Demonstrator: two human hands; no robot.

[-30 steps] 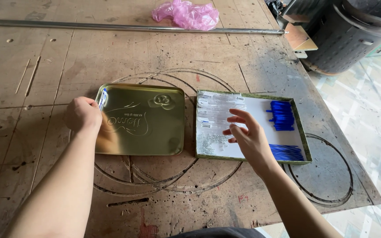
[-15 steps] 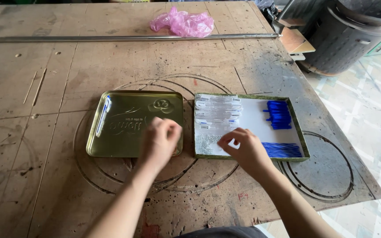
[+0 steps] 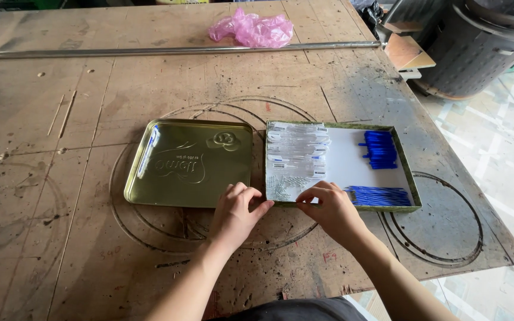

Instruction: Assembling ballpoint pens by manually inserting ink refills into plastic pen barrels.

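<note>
A shallow green tray (image 3: 413,187) with a white floor lies on the wooden table (image 3: 150,77). It holds clear plastic packets (image 3: 297,154), a small heap of thin metal pieces (image 3: 281,187) and two bunches of blue sticks (image 3: 381,148). To its left lies an upturned gold tin lid (image 3: 188,161). My right hand (image 3: 331,209) rests on the tray's near edge, fingertips pinched at the rim by the metal pieces. My left hand (image 3: 236,213) lies on the table between lid and tray, fingers loosely curled, touching the lid's near edge. What the right fingers pinch is too small to tell.
A long metal rod (image 3: 174,51) crosses the far side of the table, with a crumpled pink plastic bag (image 3: 254,30) behind it. A dark metal drum (image 3: 477,41) and cardboard scraps (image 3: 408,53) stand off the right edge. Circular grooves mark the tabletop.
My left hand has moved from the lid's left corner across to the gap between lid and tray. My right hand has slid from the packets down to the tray's near edge.
</note>
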